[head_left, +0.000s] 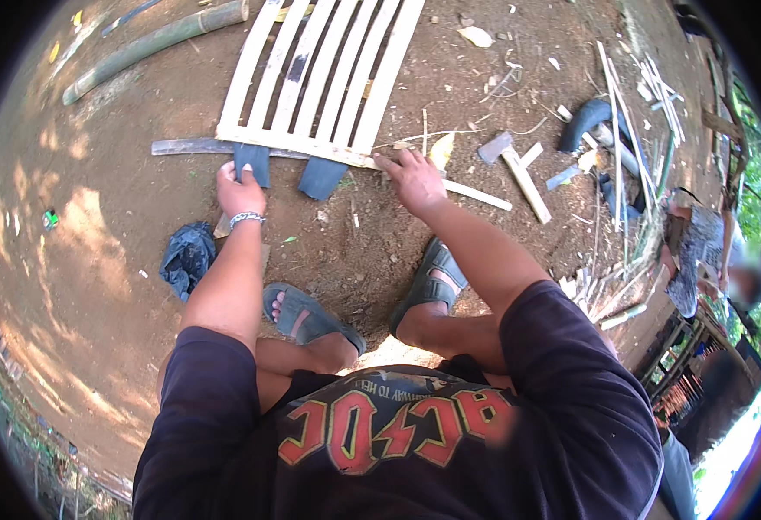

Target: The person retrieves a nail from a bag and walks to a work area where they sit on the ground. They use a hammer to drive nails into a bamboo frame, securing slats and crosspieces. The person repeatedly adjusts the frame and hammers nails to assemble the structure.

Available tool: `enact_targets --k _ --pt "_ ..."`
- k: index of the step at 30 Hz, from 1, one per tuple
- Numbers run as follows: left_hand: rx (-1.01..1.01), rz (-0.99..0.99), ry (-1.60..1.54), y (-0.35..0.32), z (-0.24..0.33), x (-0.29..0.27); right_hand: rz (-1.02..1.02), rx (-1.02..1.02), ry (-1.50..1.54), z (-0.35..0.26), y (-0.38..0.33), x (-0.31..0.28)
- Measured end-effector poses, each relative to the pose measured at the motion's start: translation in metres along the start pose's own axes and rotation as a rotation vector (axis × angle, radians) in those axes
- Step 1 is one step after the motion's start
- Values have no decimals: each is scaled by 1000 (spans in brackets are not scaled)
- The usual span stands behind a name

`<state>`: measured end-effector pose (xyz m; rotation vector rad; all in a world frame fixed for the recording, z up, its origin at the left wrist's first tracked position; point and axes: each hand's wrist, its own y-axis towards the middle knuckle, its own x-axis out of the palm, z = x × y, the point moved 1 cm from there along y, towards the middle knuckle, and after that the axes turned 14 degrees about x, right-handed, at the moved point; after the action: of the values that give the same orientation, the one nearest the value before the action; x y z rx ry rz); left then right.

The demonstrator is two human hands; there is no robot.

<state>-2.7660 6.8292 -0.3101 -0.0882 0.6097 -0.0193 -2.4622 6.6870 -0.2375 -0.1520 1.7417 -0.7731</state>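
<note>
A panel of pale bamboo slats (pixel 309 69) lies on the dirt in front of me, its slats joined along the near end by a pale crosspiece (pixel 289 143). Two dark rubber strips (pixel 322 178) hang from that end toward me. My left hand (pixel 243 192) is closed on the left strip, thumb on top. At the right end of the crosspiece, my right hand (pixel 415 180) has its fingers curled onto the corner. A dark, weathered batten (pixel 191 147) runs under the near edge and sticks out leftward.
A hatchet (pixel 526 184) lies right of my right hand. Beyond it are black rubber tubing (pixel 584 121) and thin bamboo strips (pixel 614 130). A thick bamboo pole (pixel 155 50) rests far left, a dark plastic bag (pixel 188 258) by my left forearm. Another person (pixel 701 251) is at the right.
</note>
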Motion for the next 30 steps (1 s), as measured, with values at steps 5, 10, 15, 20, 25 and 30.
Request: enact_targets --k 5,10,15,20,25,30 --pt "54 45 41 -12 -16 -3 143 -109 56 9 4 13" --pt "-64 57 -34 -19 -8 -6 89 -78 24 7 9 6" --pt "-84 42 -62 -15 -12 -12 58 -73 -9 5 10 4" --pt "61 38 386 -19 17 -10 195 -60 88 27 5 3" --pt "609 -110 480 -35 62 -1 492 421 125 103 2 -2" --pt "550 -397 639 -47 86 23 421 1029 116 173 -11 -10"
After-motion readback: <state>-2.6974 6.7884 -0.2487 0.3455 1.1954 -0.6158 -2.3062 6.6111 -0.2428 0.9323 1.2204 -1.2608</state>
